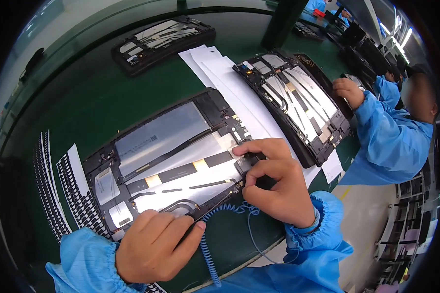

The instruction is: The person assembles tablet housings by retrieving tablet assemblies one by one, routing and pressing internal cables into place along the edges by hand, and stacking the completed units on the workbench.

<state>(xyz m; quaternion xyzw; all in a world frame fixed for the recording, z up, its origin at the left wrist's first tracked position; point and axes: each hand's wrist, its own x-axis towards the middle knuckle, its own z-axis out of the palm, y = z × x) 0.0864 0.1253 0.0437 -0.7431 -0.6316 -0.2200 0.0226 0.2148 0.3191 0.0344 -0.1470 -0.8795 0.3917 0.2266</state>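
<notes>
An opened tablet [181, 166] lies on the green table in front of me, its insides facing up. It shows a grey battery [161, 132], a bright silver plate and a dark ribbon cable [178, 172]. My right hand [274, 183] is at the tablet's right edge, index finger touching near the circuit board and thumb bent in; what lies between them is hidden. At the near edge, my left hand [156, 244] has its fingers curled beside a thin black cable loop [186, 205]. I cannot make out what those fingers hold.
Strips of small black parts [76, 185] lie at left. A second opened tablet [298, 97] rests over white paper [249, 97] at right; another tablet [164, 41] is at the back. A blue coiled cord [208, 249] hangs near me. A co-worker's hand [348, 92] is at right.
</notes>
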